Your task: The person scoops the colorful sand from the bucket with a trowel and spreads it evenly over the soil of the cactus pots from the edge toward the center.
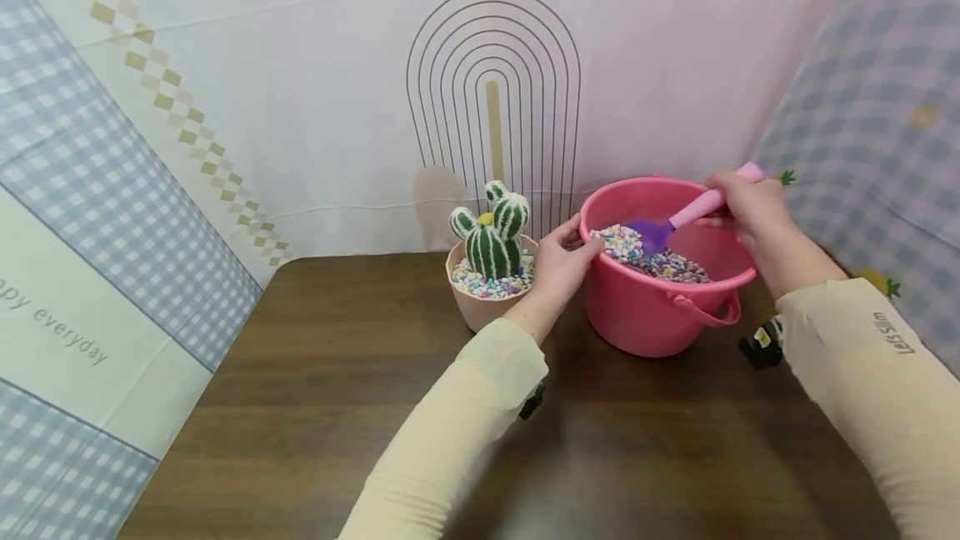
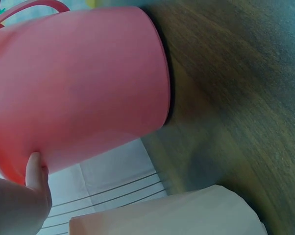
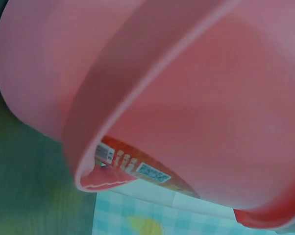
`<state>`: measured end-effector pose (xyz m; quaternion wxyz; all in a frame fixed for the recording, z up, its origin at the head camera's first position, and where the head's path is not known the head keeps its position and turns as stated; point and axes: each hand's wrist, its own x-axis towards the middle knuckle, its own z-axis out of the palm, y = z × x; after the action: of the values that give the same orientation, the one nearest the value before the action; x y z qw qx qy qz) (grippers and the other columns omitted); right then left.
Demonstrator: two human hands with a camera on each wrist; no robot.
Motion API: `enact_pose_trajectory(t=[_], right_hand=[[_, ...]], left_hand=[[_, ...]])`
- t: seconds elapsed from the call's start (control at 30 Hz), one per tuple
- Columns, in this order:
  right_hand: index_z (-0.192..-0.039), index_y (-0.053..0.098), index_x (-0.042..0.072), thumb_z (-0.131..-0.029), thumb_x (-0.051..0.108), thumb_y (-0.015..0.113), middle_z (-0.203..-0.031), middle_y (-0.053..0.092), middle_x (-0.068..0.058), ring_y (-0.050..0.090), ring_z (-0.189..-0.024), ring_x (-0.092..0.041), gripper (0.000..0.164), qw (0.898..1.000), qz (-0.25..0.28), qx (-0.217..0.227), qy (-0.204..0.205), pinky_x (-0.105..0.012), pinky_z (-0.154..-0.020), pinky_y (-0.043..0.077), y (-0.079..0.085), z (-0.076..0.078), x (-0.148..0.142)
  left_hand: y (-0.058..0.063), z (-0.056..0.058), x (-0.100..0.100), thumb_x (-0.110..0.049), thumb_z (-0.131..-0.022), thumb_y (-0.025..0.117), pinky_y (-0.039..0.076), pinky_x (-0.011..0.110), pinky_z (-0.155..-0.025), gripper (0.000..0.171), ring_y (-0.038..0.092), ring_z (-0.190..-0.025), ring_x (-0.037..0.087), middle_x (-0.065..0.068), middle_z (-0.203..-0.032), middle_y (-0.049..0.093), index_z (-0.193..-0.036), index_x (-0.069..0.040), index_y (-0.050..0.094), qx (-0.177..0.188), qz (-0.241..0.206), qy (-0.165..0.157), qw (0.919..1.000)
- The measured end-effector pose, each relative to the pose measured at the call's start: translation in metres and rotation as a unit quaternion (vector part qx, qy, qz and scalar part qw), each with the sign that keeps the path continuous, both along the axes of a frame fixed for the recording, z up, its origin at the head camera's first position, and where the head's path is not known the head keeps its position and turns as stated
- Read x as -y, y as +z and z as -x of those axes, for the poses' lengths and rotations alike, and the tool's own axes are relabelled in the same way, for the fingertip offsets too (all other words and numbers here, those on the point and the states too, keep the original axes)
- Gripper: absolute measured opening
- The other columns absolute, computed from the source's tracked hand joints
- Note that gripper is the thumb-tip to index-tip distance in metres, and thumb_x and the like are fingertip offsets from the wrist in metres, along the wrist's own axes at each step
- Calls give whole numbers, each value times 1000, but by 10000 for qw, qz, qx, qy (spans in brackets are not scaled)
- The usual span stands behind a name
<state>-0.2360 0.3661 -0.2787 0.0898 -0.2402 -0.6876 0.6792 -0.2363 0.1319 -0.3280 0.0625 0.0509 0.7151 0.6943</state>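
Observation:
A pink bucket (image 1: pixel 633 315) stands on the table, with multicoloured pebbles (image 1: pixel 681 267) inside. My left hand (image 1: pixel 557 270) grips its left rim; in the left wrist view the thumb lies against the outer wall. Above the bucket's right side, my right hand (image 1: pixel 756 213) holds a toy shovel by its pink handle (image 1: pixel 699 208). The shovel's purple blade (image 1: pixel 652 234) points down to the left within the bucket, and pale pebbles (image 1: pixel 618 242) are heaped on it near the left rim. The right wrist view shows only the bucket's wall, its handle (image 3: pixel 113 98) and a label (image 3: pixel 140 164).
Left of the bucket, close to my left forearm, sits a pot (image 1: pixel 480 313) with a knitted cactus (image 1: pixel 492 250) bedded in pebbles. A patterned cloth (image 1: pixel 337 107) hangs behind the brown table (image 1: pixel 337 407). The bucket's handle hangs down at its front right.

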Motion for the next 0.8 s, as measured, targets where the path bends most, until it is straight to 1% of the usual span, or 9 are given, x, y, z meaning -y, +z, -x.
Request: enact_pose_trajectory(t=[0.1, 0.23, 0.33, 0.47, 0.6, 0.8], right_hand=[[-106, 45, 8, -98, 17, 60, -61, 59, 9, 66, -51, -4, 19, 9996, 248, 8, -164, -19, -54, 59, 0, 0, -2], [-109, 42, 8, -98, 15, 62, -61, 59, 6, 67, -51, -6, 24, 9962, 803, -117, -313, -21, -53, 60, 1, -1, -4], [-109, 41, 7, -98, 13, 62, -61, 61, 5, 68, -51, -7, 25, 9934, 1053, -334, -302, -22, -52, 60, 2, -1, -5], [-108, 44, 7, -98, 13, 63, -61, 63, 4, 69, -52, -8, 22, 9903, 1265, -515, -274, -24, -52, 60, 3, -1, -7], [-111, 43, 9, -98, 11, 64, -65, 64, 3, 70, -54, -10, 25, 9828, 1688, -692, -288, -25, -52, 61, 4, -2, -11], [-115, 40, 12, -99, 11, 63, -69, 61, 1, 71, -57, -11, 28, 9782, 1911, -768, -270, -26, -55, 63, 6, -3, -12]], left_hand=[[-2, -1, -1, -11, -97, 74, 60, 33, -101, 60, 67, -125, 24, 13, -140, 68, -153, -10, 54, 8, 23, 24, 10000], [-3, -1, -2, -12, -97, 74, 59, 33, -101, 59, 67, -125, 24, 12, -139, 68, -153, -10, 54, -20, 50, 12, 10000], [-2, 0, -2, -12, -96, 74, 59, 34, -102, 60, 67, -126, 25, 12, -139, 68, -153, -11, 54, -52, 98, 27, 9999], [-2, 1, -2, -12, -95, 74, 58, 34, -104, 60, 67, -126, 25, 12, -140, 68, -152, -10, 55, -79, 150, 53, 9998], [-2, 1, -2, -13, -95, 75, 57, 34, -104, 60, 67, -127, 24, 11, -140, 68, -152, -11, 55, -61, 196, 70, 9998], [-1, 1, -2, -11, -95, 75, 58, 34, -104, 60, 67, -127, 25, 12, -139, 68, -152, -10, 56, -95, 158, 126, 9997]])
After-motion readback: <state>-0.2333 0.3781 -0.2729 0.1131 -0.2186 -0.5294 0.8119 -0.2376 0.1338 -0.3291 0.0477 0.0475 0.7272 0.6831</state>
